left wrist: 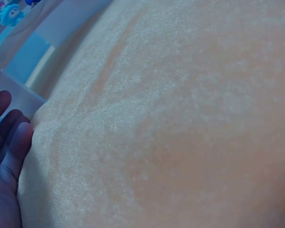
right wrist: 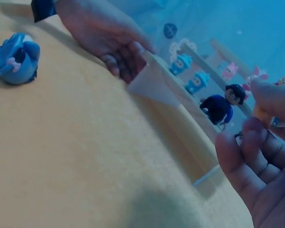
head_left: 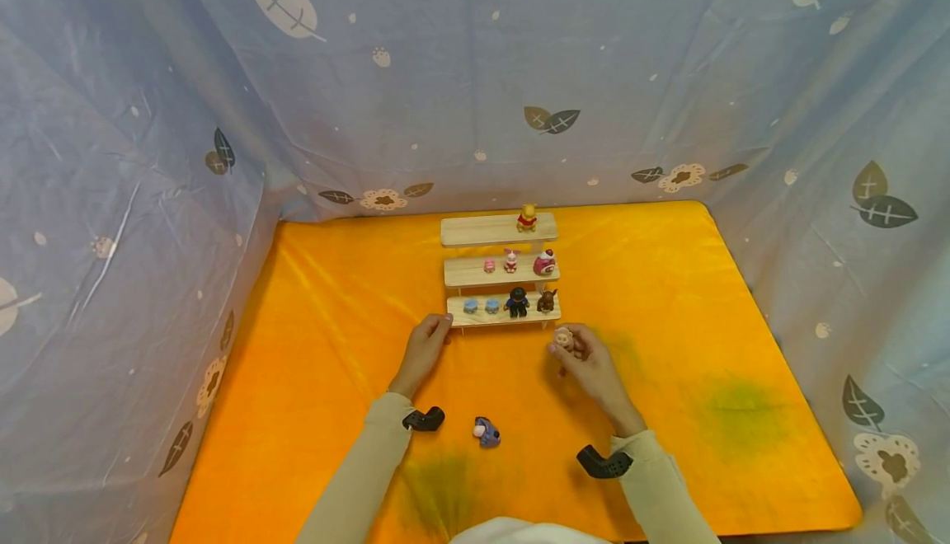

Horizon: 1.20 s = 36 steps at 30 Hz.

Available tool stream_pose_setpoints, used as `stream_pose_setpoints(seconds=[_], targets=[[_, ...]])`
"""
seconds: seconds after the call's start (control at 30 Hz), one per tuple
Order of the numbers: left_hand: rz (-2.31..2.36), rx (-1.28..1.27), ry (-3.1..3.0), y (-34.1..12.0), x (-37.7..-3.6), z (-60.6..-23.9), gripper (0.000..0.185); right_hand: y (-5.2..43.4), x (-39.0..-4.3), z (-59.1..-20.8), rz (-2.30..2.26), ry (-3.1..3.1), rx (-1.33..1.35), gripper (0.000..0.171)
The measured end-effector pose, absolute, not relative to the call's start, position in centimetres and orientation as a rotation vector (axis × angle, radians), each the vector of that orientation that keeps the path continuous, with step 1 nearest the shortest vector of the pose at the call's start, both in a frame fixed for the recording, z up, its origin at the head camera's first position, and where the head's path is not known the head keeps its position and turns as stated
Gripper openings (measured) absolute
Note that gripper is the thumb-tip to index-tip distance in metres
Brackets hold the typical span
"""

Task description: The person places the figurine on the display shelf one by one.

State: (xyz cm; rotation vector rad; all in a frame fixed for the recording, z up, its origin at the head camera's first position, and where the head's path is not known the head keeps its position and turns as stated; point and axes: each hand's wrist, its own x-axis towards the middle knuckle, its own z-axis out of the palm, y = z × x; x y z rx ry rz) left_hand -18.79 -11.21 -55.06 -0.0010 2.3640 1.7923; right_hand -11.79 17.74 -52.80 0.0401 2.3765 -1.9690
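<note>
Nearest, a blue figure [head_left: 486, 432] lies on its side on the orange surface [head_left: 312, 379] between the person's two forearms, touched by neither hand. Beyond it, the right hand [head_left: 586, 363] is lifted just in front of the right end of the wooden stepped shelf [head_left: 499, 276]; its fingers [right wrist: 256, 142] are curled round a small tan figure [head_left: 564, 337], which they pinch at the tips. The left hand [head_left: 425, 350] rests on the surface with fairly straight, relaxed fingers [right wrist: 126, 59] touching the left end of the shelf's lowest step, holding nothing. On that step stand two light-blue figures [head_left: 481, 307], a dark blue-and-black figure [head_left: 516, 302] and a brown figure [head_left: 547, 301]. The middle step carries three pink-toned figures [head_left: 512, 262]. The top step holds a yellow bear in red [head_left: 527, 218]. A leaf-printed blue cloth [head_left: 475, 74] hangs behind.
</note>
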Motion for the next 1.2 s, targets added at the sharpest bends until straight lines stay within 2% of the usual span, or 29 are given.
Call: stream_pose_setpoints(seconds=[0.13, 0.23, 0.33, 0.47, 0.63, 0.9, 1.2], targets=[[1.82, -0.022, 2.385, -11.3, -19.6, -57.6, 0.042, 17.5, -12.1, -52.5, -2.021, 2.324, -0.01, 0.037], [1.83, -0.027, 2.391, -11.4, -20.0, -58.8, 0.042, 17.7, -12.5, -52.6, -2.08, 2.277, -0.07, 0.051], [1.825, -0.036, 2.384, -11.3, -20.0, -58.7, 0.043, 17.7, -12.9, -52.1, -2.118, 2.255, -0.19, 0.056], [1.805, -0.019, 2.363, -11.2, -19.5, -57.1, 0.042, 17.6, -13.5, -51.5, -2.13, 2.26, -0.262, 0.048], [1.783, 0.017, 2.363, -11.2, -18.7, -54.6, 0.038, 17.3, -14.2, -50.4, -2.137, 2.307, -0.221, 0.045], [1.804, -0.027, 2.364, -11.5, -20.0, -58.5, 0.045, 17.0, -15.7, -48.2, -2.037, 2.475, -0.16, 0.039], [1.82, -0.016, 2.383, -11.5, -20.1, -58.9, 0.044, 16.7, -17.2, -46.0, -2.104, 2.485, -0.233, 0.037]])
